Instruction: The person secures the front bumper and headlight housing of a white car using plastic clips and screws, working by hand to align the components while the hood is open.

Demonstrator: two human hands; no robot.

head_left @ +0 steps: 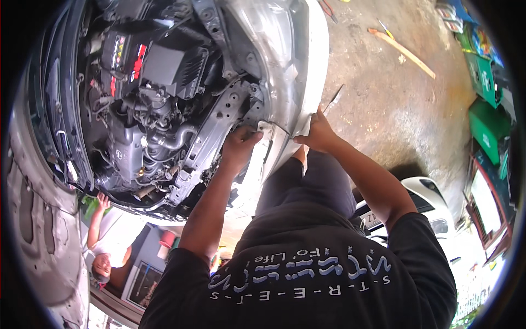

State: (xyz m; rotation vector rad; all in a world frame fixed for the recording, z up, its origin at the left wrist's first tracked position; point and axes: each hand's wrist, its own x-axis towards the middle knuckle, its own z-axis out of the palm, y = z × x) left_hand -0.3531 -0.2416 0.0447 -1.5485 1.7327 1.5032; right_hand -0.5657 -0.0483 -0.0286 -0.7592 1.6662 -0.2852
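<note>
Probably aligning pale bumper panel (266,147) at near corner of engine bay (223,112); pinched narrow at top by left hand (239,147), held at joint with fender (315,63) by right hand (320,134); calls for even pressure next

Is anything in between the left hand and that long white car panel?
Nothing visible: the left hand is right at the long white car panel, with its thumb against the panel's edge.
</note>
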